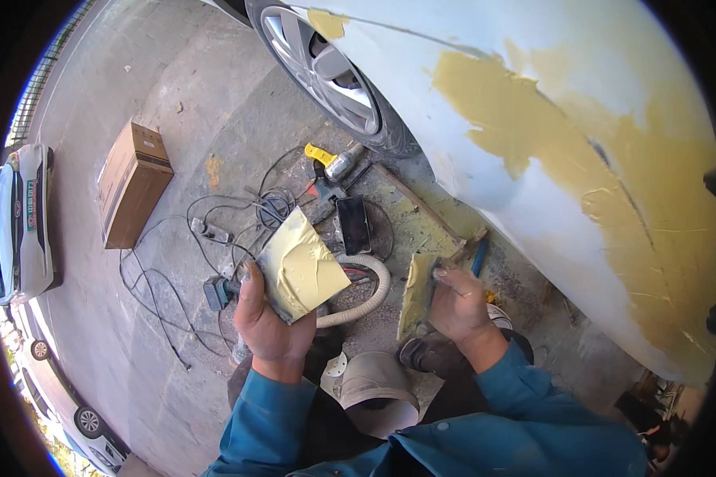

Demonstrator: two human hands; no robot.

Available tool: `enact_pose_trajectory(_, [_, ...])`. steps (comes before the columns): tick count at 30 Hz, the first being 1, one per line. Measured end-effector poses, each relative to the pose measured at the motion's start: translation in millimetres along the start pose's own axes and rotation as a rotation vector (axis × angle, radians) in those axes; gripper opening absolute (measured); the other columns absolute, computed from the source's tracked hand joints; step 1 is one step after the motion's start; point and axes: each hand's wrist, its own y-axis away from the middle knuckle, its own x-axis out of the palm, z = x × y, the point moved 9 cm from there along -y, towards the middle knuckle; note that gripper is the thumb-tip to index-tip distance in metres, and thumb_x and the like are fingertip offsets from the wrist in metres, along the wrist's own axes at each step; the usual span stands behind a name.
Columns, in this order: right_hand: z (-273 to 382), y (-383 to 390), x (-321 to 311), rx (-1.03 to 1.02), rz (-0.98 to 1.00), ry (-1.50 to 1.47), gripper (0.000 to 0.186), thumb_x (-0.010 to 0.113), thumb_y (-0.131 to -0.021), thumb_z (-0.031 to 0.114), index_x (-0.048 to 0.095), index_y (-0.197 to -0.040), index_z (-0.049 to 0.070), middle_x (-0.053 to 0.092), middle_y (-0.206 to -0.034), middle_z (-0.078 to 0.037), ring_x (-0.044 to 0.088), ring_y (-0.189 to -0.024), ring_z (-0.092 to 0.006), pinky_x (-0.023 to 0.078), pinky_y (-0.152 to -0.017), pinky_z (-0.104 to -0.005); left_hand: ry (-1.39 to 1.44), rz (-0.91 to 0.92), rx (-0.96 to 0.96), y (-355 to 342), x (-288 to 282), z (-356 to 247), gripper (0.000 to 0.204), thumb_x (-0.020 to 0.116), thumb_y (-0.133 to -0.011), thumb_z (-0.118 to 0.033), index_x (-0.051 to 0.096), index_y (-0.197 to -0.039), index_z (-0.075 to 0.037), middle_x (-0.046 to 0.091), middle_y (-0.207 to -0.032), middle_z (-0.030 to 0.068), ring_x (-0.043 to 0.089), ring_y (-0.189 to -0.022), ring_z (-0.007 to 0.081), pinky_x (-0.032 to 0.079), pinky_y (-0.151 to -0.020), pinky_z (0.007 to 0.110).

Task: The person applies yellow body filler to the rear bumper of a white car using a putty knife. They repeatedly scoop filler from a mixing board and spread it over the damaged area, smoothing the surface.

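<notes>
Head view: the left hand (274,327) grasps a square board (302,266) by its lower-left edge, yellow paste spread across its face. Beside it, the right hand (463,306) grips a paste-coated spreader (414,298) by its right edge. A white car panel (465,171) with yellow patches rises at right. On the floor (215,103), beyond a grey bucket (374,372), lie a ribbed hose (382,282), a phone (353,225) and a cardboard box (134,191).

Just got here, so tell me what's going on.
A person in blue sleeves holds a squarish paste-coated board in the left hand and a flat, paste-smeared spreader in the right hand. Neither touches the white car panel alongside, which carries yellowish patches. Tools and tangled cables lie on the ground.
</notes>
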Motion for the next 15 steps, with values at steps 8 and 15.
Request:
enact_pose_trajectory(8, [-6, 94, 81, 0.038, -0.27, -0.161, 0.033, 0.066, -0.099, 0.015, 0.074, -0.127, 0.0, 0.078, -0.127, -0.009, 0.069, -0.126, -0.0222, 0.05, -0.116, -0.0403, 0.034, -0.143, -0.115, 95, -37, -29, 0.05, 0.062, -0.112, -0.035, 0.065, -0.141, 0.005, 0.075, -0.136, 0.0231, 0.075, -0.122, 0.0402, 0.059, -0.111, 0.056])
enact_pose_trajectory(15, [39, 204, 165, -0.02, -0.241, -0.231, 0.032, 0.067, -0.097, 0.012, 0.073, -0.127, 0.002, 0.078, -0.126, -0.009, 0.071, -0.122, -0.0245, 0.053, -0.113, -0.0403, -0.152, -0.008, -0.23, 183, 125, -165, 0.051, 0.065, -0.109, -0.037, 0.067, -0.138, 0.005, 0.075, -0.135, 0.0243, 0.075, -0.122, 0.0424, 0.059, -0.109, 0.058])
